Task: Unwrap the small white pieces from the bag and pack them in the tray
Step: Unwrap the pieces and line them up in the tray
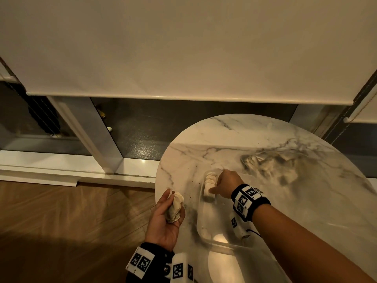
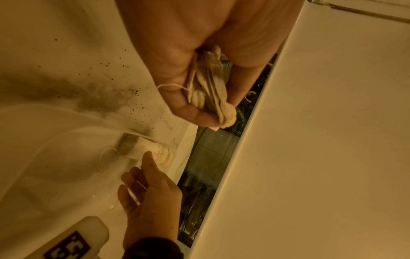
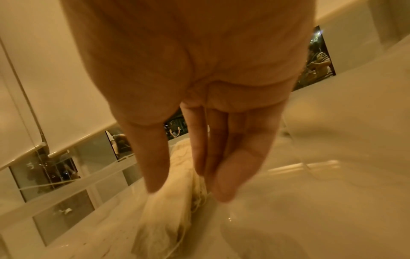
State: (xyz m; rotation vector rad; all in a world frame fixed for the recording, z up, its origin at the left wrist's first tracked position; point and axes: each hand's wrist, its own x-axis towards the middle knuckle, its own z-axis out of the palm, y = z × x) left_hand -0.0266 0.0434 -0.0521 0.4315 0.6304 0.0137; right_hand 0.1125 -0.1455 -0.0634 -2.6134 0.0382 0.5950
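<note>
My left hand (image 1: 173, 209) is at the table's left edge, palm up, gripping a bunch of small white pieces (image 1: 177, 200) with loose strings; the left wrist view shows them (image 2: 213, 91) squeezed between thumb and fingers. My right hand (image 1: 215, 184) reaches into the far left corner of the clear plastic tray (image 1: 201, 217). Its fingers are straight and touch a short row of white pieces (image 1: 209, 194) lying along the tray's left wall. In the right wrist view these pieces (image 3: 168, 219) lie just under the fingertips (image 3: 224, 196). The crumpled clear bag (image 1: 271, 166) lies at the back right.
The tray stands on a round marble table (image 1: 255, 135) whose left edge is by my left hand. Dark specks (image 1: 188, 202) are scattered on the marble left of the tray. Wooden floor lies to the left, and a window with a lowered blind (image 1: 163, 58) stands behind.
</note>
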